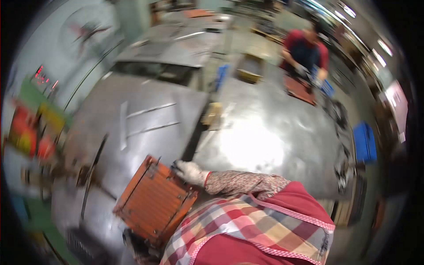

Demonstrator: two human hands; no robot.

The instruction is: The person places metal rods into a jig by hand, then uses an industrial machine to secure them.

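Observation:
An orange-brown ribbed panel (157, 198) with a raised frame and small dark fittings lies tilted just in front of me, over the near part of a metal table. Against its right side is my right hand (190, 172), in a white glove with dark fingertips. Its fingers are closed round the panel's upper right edge. At the panel's lower left, a dark blurred shape looks like my left hand (134, 245) in a glove. The panel and blur hide its fingers, so its grip does not show.
Thin metal strips (152, 128) lie on the left metal table (88, 115). A gap separates it from the right table (304, 145), which bears a yellowish box (251, 68). At its far side a co-worker (307, 51) handles another reddish-brown panel (300, 89). A blue bin (364, 142) stands right.

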